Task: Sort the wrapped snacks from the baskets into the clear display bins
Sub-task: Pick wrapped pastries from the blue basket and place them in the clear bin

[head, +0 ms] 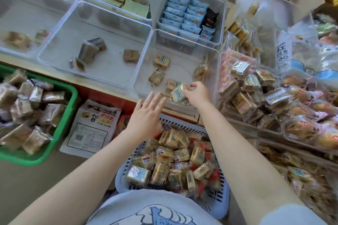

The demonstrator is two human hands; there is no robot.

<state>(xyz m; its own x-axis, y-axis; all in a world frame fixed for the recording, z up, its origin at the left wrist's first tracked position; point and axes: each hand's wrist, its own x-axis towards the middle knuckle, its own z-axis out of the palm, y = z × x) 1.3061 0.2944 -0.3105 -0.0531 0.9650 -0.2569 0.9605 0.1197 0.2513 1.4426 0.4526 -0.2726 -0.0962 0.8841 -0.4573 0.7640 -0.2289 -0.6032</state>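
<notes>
Your right hand (pixel 198 93) pinches a wrapped snack (pixel 178 92) over the near edge of the clear bin (pixel 144 64). Your left hand (pixel 146 113) is spread flat, fingers straight, holding nothing, above the blue basket (pixel 224 204) of snacks.

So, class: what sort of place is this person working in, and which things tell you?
Most likely a snack shop's loose-goods counter. Rows of clear display bins hold wrapped snacks, restocking baskets sit below, and bagged cakes pile on shelves to the right.

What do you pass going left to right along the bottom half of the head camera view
Green basket → flat printed bag → left hand → right hand, gripping a wrapped snack → heap of wrapped snacks.
</notes>
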